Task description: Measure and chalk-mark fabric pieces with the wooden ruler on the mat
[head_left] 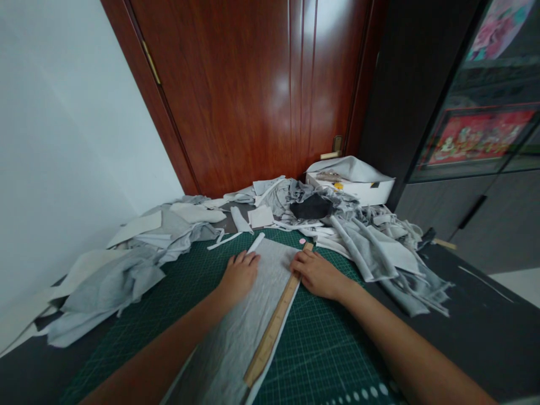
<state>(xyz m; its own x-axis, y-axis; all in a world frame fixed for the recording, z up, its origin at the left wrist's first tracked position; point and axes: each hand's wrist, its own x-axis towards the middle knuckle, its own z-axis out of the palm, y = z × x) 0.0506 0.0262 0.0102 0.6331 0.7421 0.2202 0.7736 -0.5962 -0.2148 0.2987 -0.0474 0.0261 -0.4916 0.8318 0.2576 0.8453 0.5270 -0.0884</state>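
Right hand (317, 274) open, bent-fingered, atop wooden ruler (273, 333); left hand (239, 275) open on grey fabric (252, 318), left of ruler.

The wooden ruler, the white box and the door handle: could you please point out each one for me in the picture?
Wooden ruler (277, 318): head view, middle of its bare length.
White box (372, 193): head view, its front side.
Door handle (329, 155): head view, its lever.

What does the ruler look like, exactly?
In front of the brown door, a green gridded mat bears grey fabric. Along the fabric's right edge, touched by the right hand, lies the ruler: straight, tan, wooden, unlike the limp grey cloth nearby.
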